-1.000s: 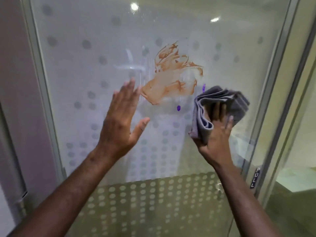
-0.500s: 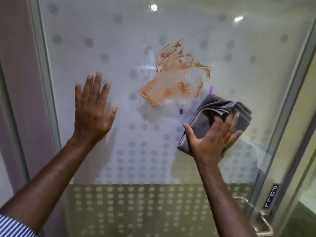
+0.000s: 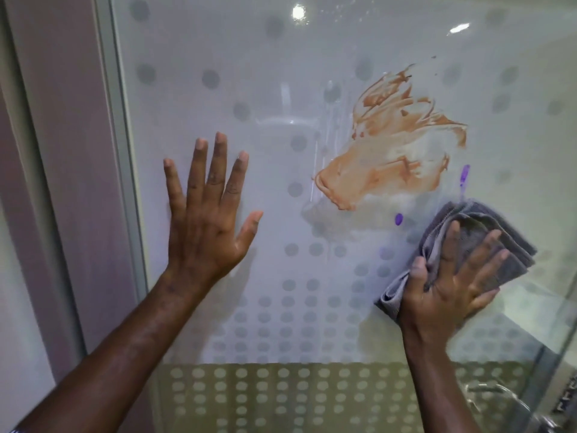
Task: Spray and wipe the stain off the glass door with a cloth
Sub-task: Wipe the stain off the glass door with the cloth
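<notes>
Stain [image 3: 396, 145] unwiped; right hand [image 3: 449, 292] fingers pressing cloth [image 3: 499, 245] on glass door [image 3: 281, 89]; left hand [image 3: 206, 220] flat, splayed.

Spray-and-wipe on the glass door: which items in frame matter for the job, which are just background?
Job:
- brown stain on the glass door
- grey cloth, pressed to the glass by the right hand
- left hand, flat on the glass

Background:
- door frame
- purple marks
- door handle

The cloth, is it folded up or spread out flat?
Folded. The grey cloth shows stacked layers along its right edge, bunched under the right hand pressing it on the glass door.
</notes>
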A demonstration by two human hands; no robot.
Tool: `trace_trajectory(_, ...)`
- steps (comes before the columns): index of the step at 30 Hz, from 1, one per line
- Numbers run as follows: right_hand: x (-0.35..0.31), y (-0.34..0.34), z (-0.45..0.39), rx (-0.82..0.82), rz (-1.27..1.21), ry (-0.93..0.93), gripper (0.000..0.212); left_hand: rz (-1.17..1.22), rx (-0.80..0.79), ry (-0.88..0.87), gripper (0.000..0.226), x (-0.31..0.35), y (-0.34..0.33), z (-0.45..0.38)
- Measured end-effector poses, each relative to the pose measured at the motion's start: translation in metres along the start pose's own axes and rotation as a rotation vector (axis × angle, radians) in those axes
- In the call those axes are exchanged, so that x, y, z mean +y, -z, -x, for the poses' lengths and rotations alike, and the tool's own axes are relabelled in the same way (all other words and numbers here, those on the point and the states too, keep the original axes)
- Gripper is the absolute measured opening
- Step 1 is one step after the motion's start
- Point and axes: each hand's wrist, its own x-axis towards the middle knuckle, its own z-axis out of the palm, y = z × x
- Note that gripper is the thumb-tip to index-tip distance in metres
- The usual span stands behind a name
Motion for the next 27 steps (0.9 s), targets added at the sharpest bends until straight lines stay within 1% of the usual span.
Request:
trace_trajectory(3, -0.006, -0.003, 0.042, -0.015, -0.005, 0.030, 0.065, 0.006, 0.004, -0.003, 0.076, 0.000, -0.002, 0.000)
trace_trajectory(6, -0.022, -0.008, 0.097, -0.072, -0.021, 0.055, 0.059, 0.020, 0.018, -0.008, 0.076, -0.001, -0.003, 0.001)
trace_trajectory(8, -0.040, -0.012, 0.122, -0.140, 0.003, 0.169, 0.060, 0.025, 0.025, -0.008, 0.076, 0.000, -0.004, 0.002)
trace_trajectory(10, -0.063, -0.017, 0.129, -0.187, 0.023, 0.329, 0.060, 0.032, 0.035, -0.010, 0.076, -0.001, -0.004, 0.002)
trace_trajectory(12, -0.079, -0.019, 0.123, -0.184, 0.047, 0.477, 0.060, 0.049, 0.044, -0.013, 0.075, -0.001, -0.003, 0.001)
trace_trajectory(14, -0.082, -0.018, 0.108, -0.153, 0.079, 0.612, 0.065, 0.057, 0.053, -0.012, 0.075, -0.002, -0.004, 0.002)
trace_trajectory(16, -0.075, -0.013, 0.083, -0.119, 0.079, 0.687, 0.067, 0.061, 0.062, -0.012, 0.074, -0.001, -0.004, 0.003)
trace_trajectory(17, -0.071, -0.010, 0.068, -0.093, 0.069, 0.663, 0.067, 0.061, 0.066, -0.013, 0.074, -0.002, -0.004, 0.003)
trace_trajectory(18, -0.065, -0.006, 0.051, -0.055, 0.063, 0.585, 0.067, 0.063, 0.069, -0.014, 0.073, -0.003, -0.004, 0.003)
trace_trajectory(19, -0.057, -0.001, 0.031, -0.007, 0.063, 0.454, 0.069, 0.068, 0.072, -0.013, 0.073, -0.004, -0.004, 0.003)
trace_trajectory(20, -0.046, 0.004, 0.009, 0.040, 0.043, 0.277, 0.071, 0.071, 0.074, -0.013, 0.073, -0.004, -0.004, 0.003)
trace_trajectory(22, -0.019, 0.017, -0.035, 0.110, -0.089, -0.102, 0.072, 0.071, 0.075, -0.010, 0.073, -0.003, -0.004, 0.003)
trace_trajectory(23, -0.007, 0.024, -0.053, 0.135, -0.163, -0.239, 0.071, 0.070, 0.075, -0.009, 0.073, -0.002, -0.003, 0.002)
trace_trajectory(24, 0.002, 0.028, -0.066, 0.154, -0.213, -0.315, 0.068, 0.071, 0.075, -0.006, 0.073, -0.001, -0.003, 0.002)
trace_trajectory(25, 0.005, 0.030, -0.072, 0.167, -0.230, -0.340, 0.067, 0.071, 0.075, -0.003, 0.073, -0.001, -0.004, 0.002)
trace_trajectory(27, -0.007, 0.027, -0.070, 0.182, -0.221, -0.294, 0.066, 0.066, 0.076, 0.000, 0.073, -0.001, -0.004, 0.002)
